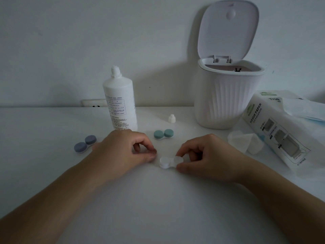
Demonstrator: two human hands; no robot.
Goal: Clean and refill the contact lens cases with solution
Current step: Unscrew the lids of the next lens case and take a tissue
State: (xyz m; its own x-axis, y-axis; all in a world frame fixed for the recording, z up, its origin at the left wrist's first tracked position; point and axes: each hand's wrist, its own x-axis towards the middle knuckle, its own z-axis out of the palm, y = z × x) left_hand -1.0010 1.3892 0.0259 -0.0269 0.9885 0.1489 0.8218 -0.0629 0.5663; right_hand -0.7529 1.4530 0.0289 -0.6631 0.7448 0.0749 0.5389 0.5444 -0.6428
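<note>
A white contact lens case lies on the table between my hands, both caps on. My right hand pinches its right cap with thumb and fingertips. My left hand rests just left of the case with fingers curled and nothing visibly held. A green lens case sits behind, and a blue-grey lens case lies to the left. The white solution bottle stands uncapped behind my left hand. Its small white cap stands on the table near the bin.
A white ribbed bin with its lid up stands at the back right. A tissue paper pack lies on the right, with a crumpled tissue beside it. A wall socket sits behind the bottle.
</note>
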